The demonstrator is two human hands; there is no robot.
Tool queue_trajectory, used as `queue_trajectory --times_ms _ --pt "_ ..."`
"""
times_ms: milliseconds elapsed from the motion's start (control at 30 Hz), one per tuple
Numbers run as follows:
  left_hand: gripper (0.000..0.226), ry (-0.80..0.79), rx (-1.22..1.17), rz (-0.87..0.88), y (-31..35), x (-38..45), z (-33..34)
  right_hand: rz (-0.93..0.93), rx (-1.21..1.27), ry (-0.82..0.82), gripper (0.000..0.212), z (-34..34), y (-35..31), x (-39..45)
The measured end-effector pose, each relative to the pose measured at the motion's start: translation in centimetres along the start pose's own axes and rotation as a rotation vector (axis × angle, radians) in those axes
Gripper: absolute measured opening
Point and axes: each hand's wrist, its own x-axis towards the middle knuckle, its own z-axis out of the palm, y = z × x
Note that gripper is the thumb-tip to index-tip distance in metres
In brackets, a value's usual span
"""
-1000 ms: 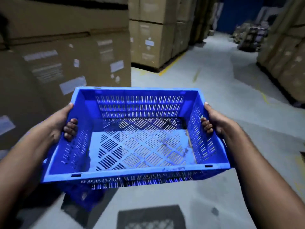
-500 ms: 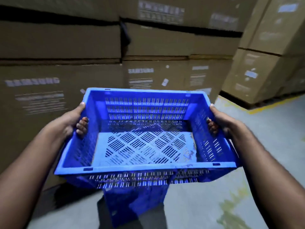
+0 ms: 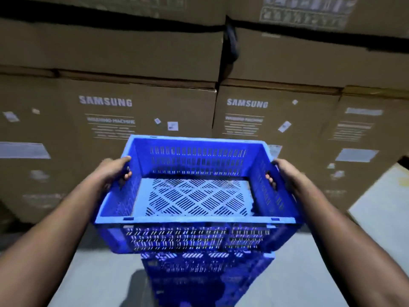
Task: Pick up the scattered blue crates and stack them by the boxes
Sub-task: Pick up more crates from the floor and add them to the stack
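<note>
I hold an empty blue slotted crate (image 3: 194,196) in front of me, level, above the floor. My left hand (image 3: 114,171) grips its left side wall, fingers curled through the handle slot. On the opposite wall my right hand (image 3: 285,173) grips the right handle the same way. Directly below the held crate stands a stack of blue crates (image 3: 205,275) on the floor, partly hidden by the one I carry. A wall of large brown cardboard boxes (image 3: 106,111) rises just behind.
Grey concrete floor (image 3: 99,273) lies on both sides of the stack. A pale flat box (image 3: 380,209) juts in at the right. The cardboard boxes are stacked in tiers and fill the whole background.
The view has swung left from the aisle to face the boxes. The crate in my hands has come over the stack of crates, which now sits centred beneath it.
</note>
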Motion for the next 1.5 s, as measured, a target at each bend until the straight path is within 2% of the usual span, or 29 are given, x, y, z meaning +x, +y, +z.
queue_trajectory --times_ms 100,200,267,367,433,500,533,600,700,733,800,967,1100,1200,1333,1400,1500 --pt "0.012 0.052 0.173 0.071 0.3 1.7 2.3 -0.098 -0.086 0.089 0.023 -0.2 -0.3 4.2" --pt "0.012 0.135 0.491 0.05 -1.2 4.0 4.1 -0.129 -0.333 0.166 0.016 -0.2 0.8 7.8" --pt "0.019 0.209 0.695 0.022 -3.5 4.7 5.2 -0.138 -0.483 0.24 0.022 0.2 2.5 10.2" --pt "0.027 0.236 0.737 0.09 -5.5 3.1 7.1 -0.134 -0.464 0.246 0.033 0.5 4.8 10.2" --pt "0.035 0.246 0.718 0.167 -5.6 2.5 7.4 -0.226 -0.423 0.258 0.048 0.2 5.0 9.4" --pt "0.049 0.213 0.716 0.327 -5.5 1.2 7.2 -0.376 -0.463 0.285 0.055 0.0 4.6 7.9" --pt "0.059 0.157 0.764 0.413 -5.6 0.2 7.1 -0.458 -0.489 0.273 0.058 0.1 4.5 6.7" --pt "0.076 0.002 0.917 0.559 -7.0 -1.6 7.0 -0.646 -0.603 0.124 0.063 0.9 5.4 3.6" --pt "0.088 -0.224 1.132 0.69 -9.1 -4.7 7.1 -0.754 -0.98 -0.204 0.096 3.6 8.9 -0.3" --pt "0.092 -0.27 1.177 0.695 -9.7 -5.6 7.3 -0.779 -1.114 -0.232 0.105 4.6 10.1 -0.8" --pt "0.099 -0.304 1.277 0.703 -10.6 -6.1 7.7 -0.832 -1.309 -0.185 0.108 6.5 11.7 -1.0" --pt "0.1 -0.245 1.315 0.661 -11.0 -4.9 8.5 -0.86 -1.435 0.076 0.102 8.7 12.2 -1.2" --pt "0.097 -0.246 1.323 0.54 -10.2 -3.4 8.3 -0.97 -1.444 0.222 0.072 9.5 13.1 -1.5" --pt "0.093 -0.219 1.326 0.474 -10.4 -4.1 9.9 -0.919 -1.484 0.142 0.072 8.1 12.3 0.2" --pt "0.089 -0.222 1.311 0.462 -11.8 -6.8 12.4 -0.815 -1.538 0.093 0.055 6.4 10.9 1.5" --pt "0.089 -0.216 1.309 0.513 -11.5 -6.5 11.6 -0.836 -1.507 0.099 0.057 6.9 11.9 1.1" --pt "0.095 -0.256 1.416 0.561 -10.6 -4.9 9.9 -0.912 -1.474 0.159 0.086 8.0 14.1 -0.6"
